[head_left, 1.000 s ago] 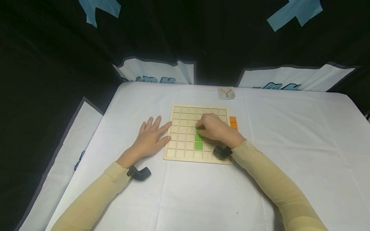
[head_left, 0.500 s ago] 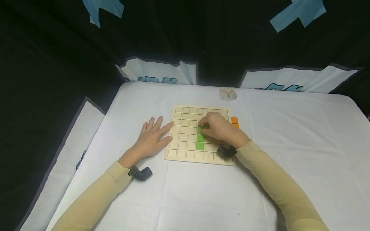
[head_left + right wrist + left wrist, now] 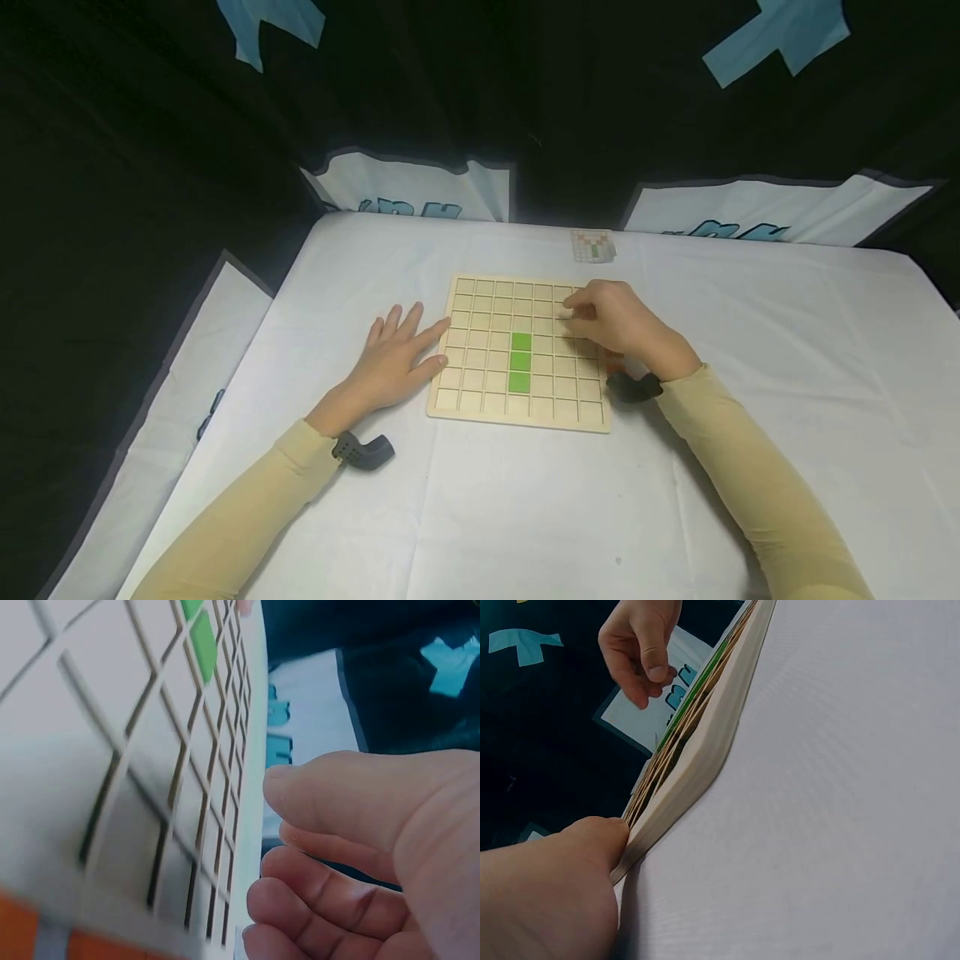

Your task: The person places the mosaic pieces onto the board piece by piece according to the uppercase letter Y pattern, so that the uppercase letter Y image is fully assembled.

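A pale wooden grid board (image 3: 517, 420) lies on the white table with three green square tiles (image 3: 520, 362) in one column near its middle. At its left edge rests my left hand (image 3: 390, 367), fingers spread; in the left wrist view the thumb (image 3: 600, 836) touches the board's corner. Over the board's right side hovers my right hand (image 3: 618, 321), fingers loosely bent. The right wrist view shows its thumb (image 3: 330, 795) apart from the fingers, with nothing between them. Orange tiles (image 3: 97, 945) lie beside the board's right edge, mostly hidden by the right hand in the head view.
A small card (image 3: 592, 246) printed with a coloured grid lies behind the board, near the table's back edge. Black cloth (image 3: 570, 108) with blue tape pieces (image 3: 780, 37) hangs behind the table. Each wrist carries a dark camera mount (image 3: 363, 451).
My right hand has left the green tiles and moved right, toward the board's right edge; the top green tile is now uncovered. The left hand stays in place.
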Demonstrator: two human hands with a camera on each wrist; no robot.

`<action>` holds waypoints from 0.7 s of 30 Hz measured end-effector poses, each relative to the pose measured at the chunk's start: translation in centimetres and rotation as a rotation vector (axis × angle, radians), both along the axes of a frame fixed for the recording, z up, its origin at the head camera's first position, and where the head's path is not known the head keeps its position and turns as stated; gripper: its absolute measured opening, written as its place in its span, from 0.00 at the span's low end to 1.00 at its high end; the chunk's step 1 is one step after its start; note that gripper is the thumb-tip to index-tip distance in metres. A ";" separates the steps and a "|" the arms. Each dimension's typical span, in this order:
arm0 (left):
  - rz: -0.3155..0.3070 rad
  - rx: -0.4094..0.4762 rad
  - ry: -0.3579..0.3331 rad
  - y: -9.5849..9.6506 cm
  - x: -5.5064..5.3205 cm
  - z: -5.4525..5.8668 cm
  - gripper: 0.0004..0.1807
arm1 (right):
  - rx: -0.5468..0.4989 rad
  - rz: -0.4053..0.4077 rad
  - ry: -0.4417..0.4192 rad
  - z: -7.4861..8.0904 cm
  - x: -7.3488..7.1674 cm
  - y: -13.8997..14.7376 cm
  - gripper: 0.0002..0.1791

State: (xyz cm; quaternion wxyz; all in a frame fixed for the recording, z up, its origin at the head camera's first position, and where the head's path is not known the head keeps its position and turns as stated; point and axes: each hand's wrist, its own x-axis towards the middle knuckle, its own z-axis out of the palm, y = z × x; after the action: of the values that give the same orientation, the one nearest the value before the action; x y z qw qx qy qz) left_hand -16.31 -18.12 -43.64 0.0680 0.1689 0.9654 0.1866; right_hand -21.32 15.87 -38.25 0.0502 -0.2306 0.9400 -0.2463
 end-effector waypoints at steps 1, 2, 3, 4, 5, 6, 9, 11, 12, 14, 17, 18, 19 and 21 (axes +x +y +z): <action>0.000 0.000 0.000 0.0 0.0 0.0 0.34 | 0.002 -0.010 -0.005 0.0 0.0 0.4 0.18; 0.000 0.000 -0.001 0.0 0.0 0.0 0.34 | 0.004 -0.024 -0.014 0.1 0.0 0.7 0.18; -0.001 0.000 -0.001 0.0 0.0 0.0 0.34 | 0.008 -0.035 -0.021 0.1 -0.1 1.0 0.18; -0.001 0.000 -0.001 -0.1 0.1 0.0 0.34 | 0.011 -0.046 -0.028 0.1 -0.1 1.3 0.18; -0.002 0.000 -0.001 -0.1 0.1 0.1 0.34 | 0.015 -0.055 -0.034 0.1 -0.1 1.6 0.18; -0.002 -0.001 -0.002 -0.1 0.1 0.1 0.34 | 0.018 -0.063 -0.037 0.2 -0.1 1.9 0.18; -0.002 -0.001 -0.001 -0.1 0.1 0.1 0.34 | 0.030 -0.079 -0.036 0.2 -0.2 2.5 0.18; -0.001 -0.001 0.000 -0.1 0.2 0.2 0.34 | 0.029 -0.089 -0.036 0.3 -0.2 2.9 0.18; -0.001 0.000 0.000 -0.1 0.2 0.2 0.34 | 0.029 -0.096 -0.036 0.3 -0.2 3.1 0.18; -0.001 0.003 -0.001 -0.1 0.2 0.3 0.34 | 0.034 -0.114 -0.043 0.3 -0.3 3.4 0.19; -0.003 0.004 -0.003 -0.1 0.2 0.3 0.34 | 0.041 -0.138 -0.057 0.3 -0.5 3.7 0.20; -0.003 0.005 -0.003 -0.1 0.2 0.3 0.34 | 0.047 -0.146 -0.062 0.2 -0.5 3.8 0.20; -0.003 0.005 -0.003 -0.1 0.2 0.3 0.34 | 0.050 -0.150 -0.064 0.2 -0.6 3.9 0.20; -0.005 0.006 -0.002 -0.1 0.2 0.3 0.34 | 0.052 -0.157 -0.070 0.0 -0.7 4.0 0.20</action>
State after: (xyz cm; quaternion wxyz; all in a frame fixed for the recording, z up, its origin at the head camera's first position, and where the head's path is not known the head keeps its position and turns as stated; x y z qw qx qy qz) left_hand -16.09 -18.19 -43.36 0.0688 0.1712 0.9644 0.1894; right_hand -22.04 19.87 -38.23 0.0697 -0.1461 0.9589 -0.2329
